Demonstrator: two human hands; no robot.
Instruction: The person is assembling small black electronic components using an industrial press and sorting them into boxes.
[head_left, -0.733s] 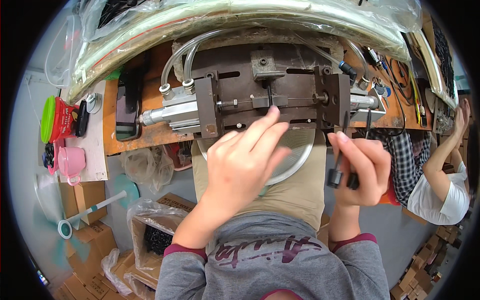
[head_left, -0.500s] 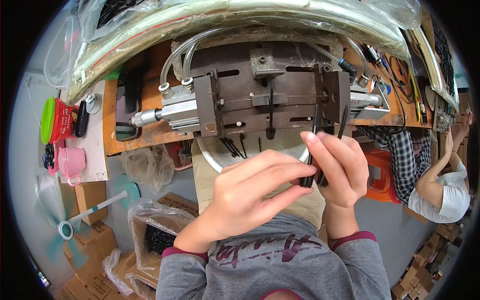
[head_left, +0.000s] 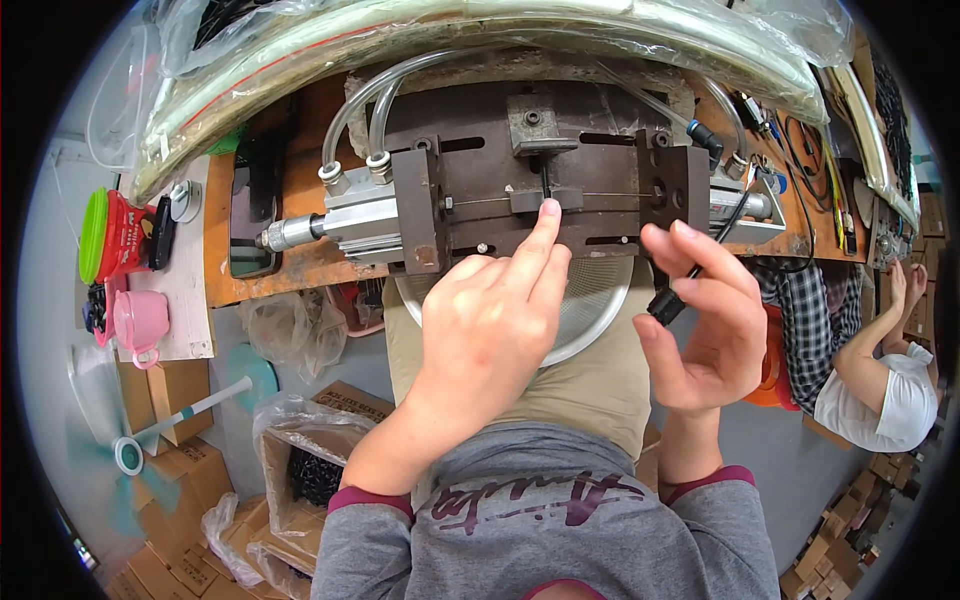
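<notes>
My left hand (head_left: pixel 490 315) reaches over the near side of the brown metal fixture (head_left: pixel 490 235), index finger stretched out, its tip at the small centre block (head_left: pixel 528 201). A thin black rod (head_left: pixel 546 178) stands out beyond that fingertip, toward the bracket behind. My left thumb and whatever lies beneath the palm are hidden. Right of it, my right hand (head_left: pixel 715 320) is raised with curled fingers, closed on a slim black rod-shaped part (head_left: pixel 668 304). The part's thicker end points toward the fixture's front, and its thin shaft slants up past the fingers.
A white mesh basket (head_left: pixel 600 325) rests at my lap under the bench edge. Silver pneumatic cylinders (head_left: pixel 362 225) with clear hoses flank the fixture. Left are a phone (head_left: pixel 255 225) and a pink cup (head_left: pixel 141 320). A person (head_left: pixel 870 385) sits at the right.
My hands have separated. The left moved forward from the black parts in the right to the fixture's centre block, covering the basket's left part. The right shifted slightly right, still holding a black part.
</notes>
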